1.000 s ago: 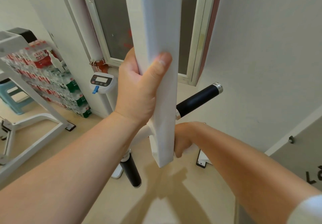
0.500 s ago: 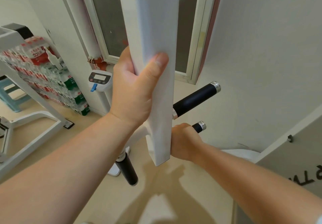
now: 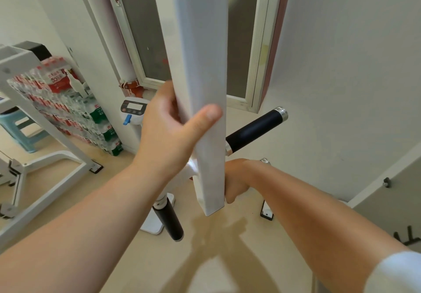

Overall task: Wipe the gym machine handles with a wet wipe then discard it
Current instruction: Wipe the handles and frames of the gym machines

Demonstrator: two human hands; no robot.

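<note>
My left hand (image 3: 168, 133) is shut around the white square bar (image 3: 205, 64) of the gym machine, thumb across its front face. My right hand (image 3: 234, 183) is closed around a lower handle just right of the bar. Only that handle's silver end cap (image 3: 264, 161) shows, above my wrist. No wet wipe is visible; anything under my right palm is hidden. A second black handle (image 3: 255, 130) angles up to the right, untouched. A third black handle (image 3: 169, 222) points down to the left, also free.
A white wall stands close on the right and a window frame (image 3: 255, 64) sits behind the bar. Stacked water bottle packs (image 3: 75, 110), a blue stool (image 3: 20, 130) and another white machine frame (image 3: 45, 174) are on the left. A white scale post (image 3: 134, 110) stands near the bar.
My right hand stays wrapped on the lower handle and has shifted slightly along it; less of the handle tip shows now. My left hand keeps its hold on the bar.
</note>
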